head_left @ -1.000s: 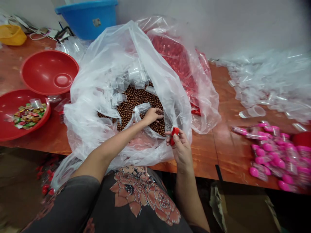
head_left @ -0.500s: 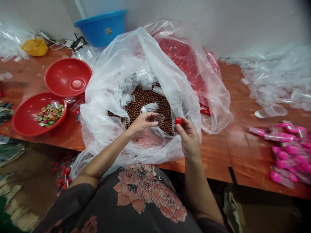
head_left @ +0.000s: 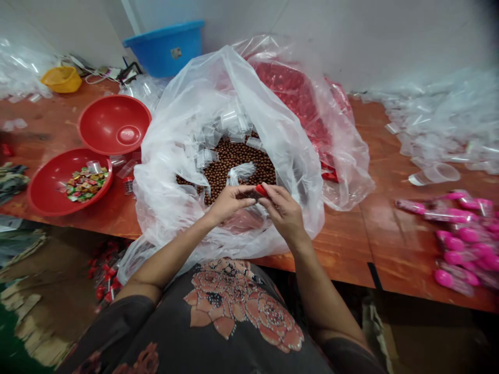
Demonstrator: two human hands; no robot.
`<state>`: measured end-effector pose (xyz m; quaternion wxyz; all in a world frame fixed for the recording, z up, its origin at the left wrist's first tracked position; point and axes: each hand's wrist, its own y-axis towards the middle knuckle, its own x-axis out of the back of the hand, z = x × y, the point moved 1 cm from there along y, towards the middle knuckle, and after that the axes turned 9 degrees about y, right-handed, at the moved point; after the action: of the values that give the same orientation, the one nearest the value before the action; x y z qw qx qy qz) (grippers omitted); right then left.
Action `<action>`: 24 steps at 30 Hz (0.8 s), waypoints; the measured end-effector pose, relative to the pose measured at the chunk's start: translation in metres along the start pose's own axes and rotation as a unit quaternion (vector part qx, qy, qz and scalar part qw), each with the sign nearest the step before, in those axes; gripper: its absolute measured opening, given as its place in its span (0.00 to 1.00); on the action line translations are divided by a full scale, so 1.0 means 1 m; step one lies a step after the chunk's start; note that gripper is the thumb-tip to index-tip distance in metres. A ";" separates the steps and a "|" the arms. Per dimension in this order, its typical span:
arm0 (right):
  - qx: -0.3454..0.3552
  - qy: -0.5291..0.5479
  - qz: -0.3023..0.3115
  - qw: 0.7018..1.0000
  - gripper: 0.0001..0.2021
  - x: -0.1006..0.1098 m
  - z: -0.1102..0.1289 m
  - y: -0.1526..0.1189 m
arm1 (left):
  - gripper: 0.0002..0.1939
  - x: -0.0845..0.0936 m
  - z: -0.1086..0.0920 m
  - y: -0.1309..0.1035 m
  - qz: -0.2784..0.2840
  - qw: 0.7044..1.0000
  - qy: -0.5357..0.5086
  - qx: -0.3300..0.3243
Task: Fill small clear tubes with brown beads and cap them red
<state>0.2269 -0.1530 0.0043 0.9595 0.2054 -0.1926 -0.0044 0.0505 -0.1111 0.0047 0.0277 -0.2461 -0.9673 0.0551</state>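
My left hand (head_left: 231,201) is closed around a small clear plastic container (head_left: 246,196), mostly covered by the fingers. Against the container's right end, my right hand (head_left: 284,209) pinches a red cap (head_left: 261,190). Both hands are over the near side of a large translucent plastic bag (head_left: 163,166) with its mouth open. Inside the bag lie many small round brown balls (head_left: 230,161), with several clear containers (head_left: 230,122) heaped at the back. A whitish, clear scoop-like piece (head_left: 241,171) rests on the balls just beyond my left hand.
Left of the bag are two red bowls (head_left: 115,122), the nearer one holding wrapped candies (head_left: 86,184). A blue tub (head_left: 166,49) and a bag of red pieces (head_left: 286,93) stand behind. Pink-capped tubes (head_left: 463,236) and clear cups (head_left: 432,124) lie on the right.
My right hand has moved left with the red cap, bringing it to the container in my left hand. The left hand has stayed nearly in place.
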 end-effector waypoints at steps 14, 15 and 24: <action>0.070 -0.086 0.057 0.992 0.32 -0.020 -0.004 -0.010 | 0.29 -0.037 -0.002 -0.002 -0.072 0.987 -0.091 0.112; 0.063 -0.076 0.063 0.993 0.32 -0.019 -0.003 -0.011 | 0.26 -0.038 -0.002 -0.003 -0.085 0.987 -0.090 0.105; -0.212 0.260 -0.096 0.937 0.14 -0.004 -0.010 -0.017 | 0.40 -0.027 -0.011 -0.010 -0.038 0.973 -0.173 0.149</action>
<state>0.2283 -0.1639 -0.0126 0.9924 0.0086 0.0896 -0.0836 0.0709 -0.1316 0.0165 -0.1013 -0.1886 -0.9471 0.2391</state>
